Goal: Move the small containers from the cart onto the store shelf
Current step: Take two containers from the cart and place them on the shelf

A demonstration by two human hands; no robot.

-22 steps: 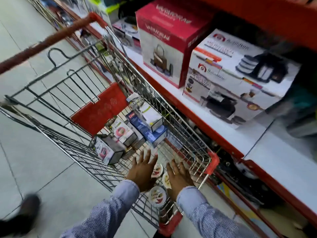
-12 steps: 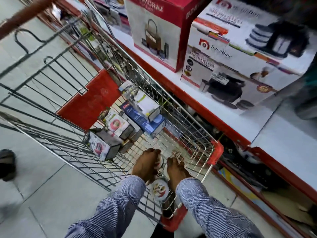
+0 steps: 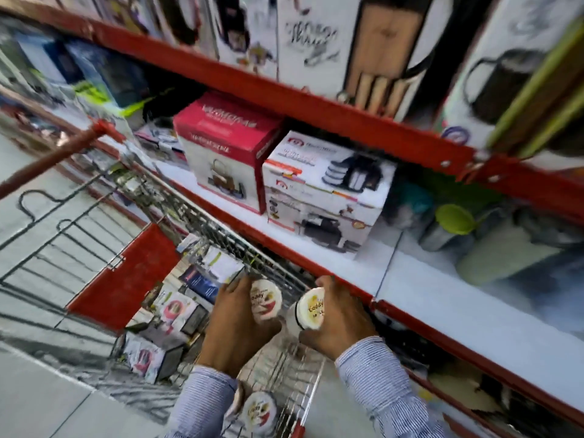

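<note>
My left hand (image 3: 232, 324) grips a small round white container (image 3: 265, 300) with a printed lid, lifted above the wire cart (image 3: 202, 216). My right hand (image 3: 343, 320) grips a second small white container (image 3: 308, 311), close to the red front edge of the white store shelf (image 3: 442, 305). Another such container (image 3: 257, 412) lies in the cart's near end, under my left sleeve. Both held containers are tilted with their lids toward me.
Several small boxes (image 3: 180, 311) lie in the cart next to its red seat flap (image 3: 126, 279). On the shelf stand a red-and-white box (image 3: 227, 150), a white appliance box (image 3: 325, 191) and green-lidded tubs (image 3: 455, 222). An upper red shelf (image 3: 316, 109) holds tall boxes.
Both hands closed on containers inside the cart and rose out of it toward the shelf. The view tilted up, showing the upper shelf.
</note>
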